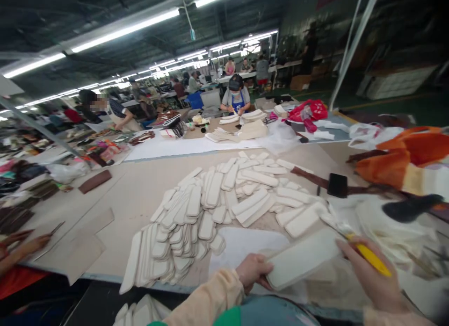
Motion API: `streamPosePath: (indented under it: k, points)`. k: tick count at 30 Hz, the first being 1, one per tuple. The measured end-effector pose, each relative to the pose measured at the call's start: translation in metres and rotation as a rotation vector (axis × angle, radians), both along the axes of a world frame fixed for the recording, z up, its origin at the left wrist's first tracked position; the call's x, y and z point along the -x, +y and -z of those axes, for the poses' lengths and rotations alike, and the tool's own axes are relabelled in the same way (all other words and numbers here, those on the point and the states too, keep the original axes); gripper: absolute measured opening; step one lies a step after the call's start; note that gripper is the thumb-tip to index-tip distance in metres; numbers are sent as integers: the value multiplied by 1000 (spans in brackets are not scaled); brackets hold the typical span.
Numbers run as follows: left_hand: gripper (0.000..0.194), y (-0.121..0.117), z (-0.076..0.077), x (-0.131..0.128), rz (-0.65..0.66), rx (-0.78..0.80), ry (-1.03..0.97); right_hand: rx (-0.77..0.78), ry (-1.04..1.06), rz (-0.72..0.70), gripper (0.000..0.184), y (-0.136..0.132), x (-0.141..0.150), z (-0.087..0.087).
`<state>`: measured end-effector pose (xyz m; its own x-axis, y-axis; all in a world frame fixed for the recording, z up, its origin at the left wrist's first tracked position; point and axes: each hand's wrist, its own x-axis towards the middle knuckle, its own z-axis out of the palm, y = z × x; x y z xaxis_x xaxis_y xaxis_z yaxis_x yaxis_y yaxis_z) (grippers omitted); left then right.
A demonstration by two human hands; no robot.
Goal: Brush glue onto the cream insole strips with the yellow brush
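A long off-white padded piece with rounded corners [305,256] is tilted above the table's near edge. My left hand [254,271] is closed on its left end, thumb on top. In my right hand [375,279] is a yellow-handled tool [372,259], its thin front part pointing up and left; the kind of tip is not clear. The right fingertips are at the far right end of the piece. Past my hands lies a big heap of similar off-white pieces [206,190]. White paper [245,242] lies beneath the held piece.
Off-white scraps [382,223] lie on the right, with a dark block [337,185] and an orange bag [403,153] behind. Another person's hand [38,243] holds a thin tool at left. Across the table a person in a blue apron [238,101] works.
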<state>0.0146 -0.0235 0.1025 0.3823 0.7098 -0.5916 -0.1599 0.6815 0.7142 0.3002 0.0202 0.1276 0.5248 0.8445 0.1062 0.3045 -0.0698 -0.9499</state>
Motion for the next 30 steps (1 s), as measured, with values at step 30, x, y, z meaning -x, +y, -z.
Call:
streamPosePath:
  k: [30]
  points:
    - [41, 268, -14, 219, -443, -475, 1149, 136, -421, -185, 25, -17, 17, 60]
